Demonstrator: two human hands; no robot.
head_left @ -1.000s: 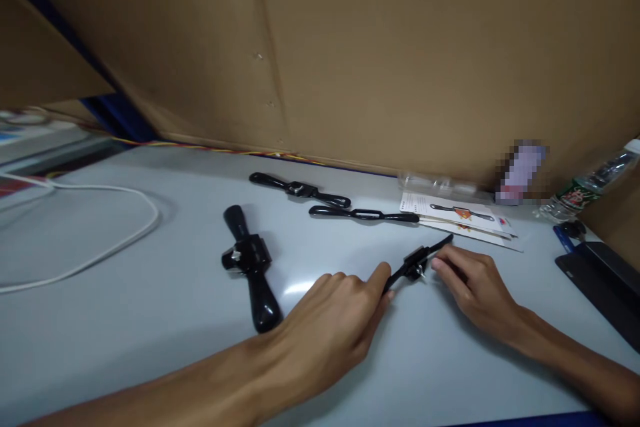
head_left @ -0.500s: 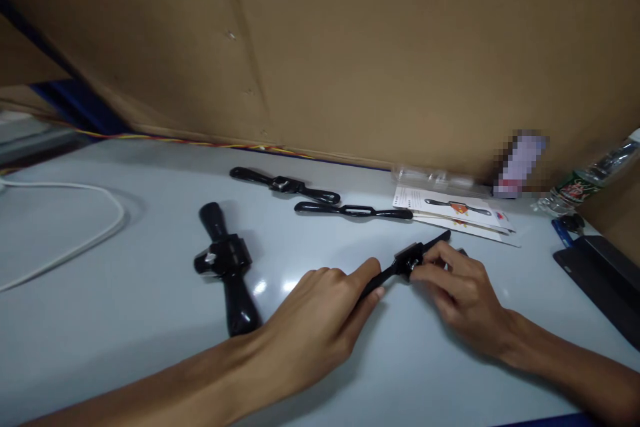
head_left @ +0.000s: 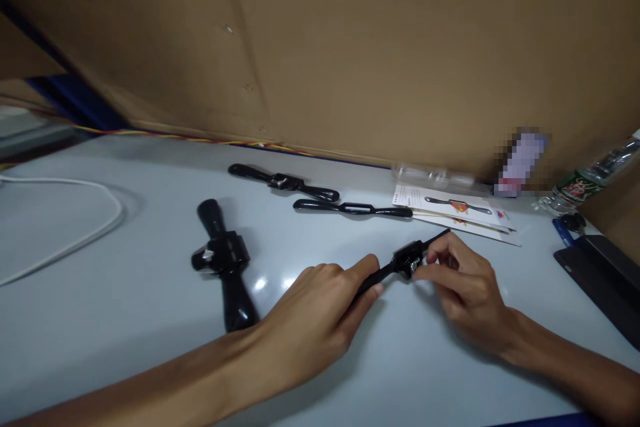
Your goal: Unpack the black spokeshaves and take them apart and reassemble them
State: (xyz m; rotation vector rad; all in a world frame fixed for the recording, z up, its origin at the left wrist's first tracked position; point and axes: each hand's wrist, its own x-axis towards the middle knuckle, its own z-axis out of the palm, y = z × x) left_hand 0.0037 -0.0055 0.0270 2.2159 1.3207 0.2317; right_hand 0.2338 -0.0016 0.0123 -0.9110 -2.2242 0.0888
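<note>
My left hand (head_left: 325, 307) is wrapped round the near handle of a black spokeshave (head_left: 379, 276), holding it tilted up over the table. At its middle body is a small silver thumbscrew (head_left: 414, 267). My right hand (head_left: 465, 287) has its thumb and curled forefinger at this screw; the fingertips are partly hidden. To the left lies another, larger-looking black spokeshave (head_left: 233, 273) with a silver screw, its lower end close to my left forearm. Farther back rest a third spokeshave (head_left: 285, 181) and a slim black spokeshave body (head_left: 356, 207) with an open slot.
Printed cards (head_left: 450, 203) and clear plastic packaging (head_left: 435, 175) lie by the cardboard wall (head_left: 350, 47). A bottle (head_left: 580, 187), a blurred-out upright item (head_left: 523, 160) and a dark flat case (head_left: 600, 280) are at the right. A white cable (head_left: 113, 213) loops at the left.
My right hand has moved from the far handle to the thumbscrew at the spokeshave's middle, and its fingers have shifted there. The view has swung slightly right.
</note>
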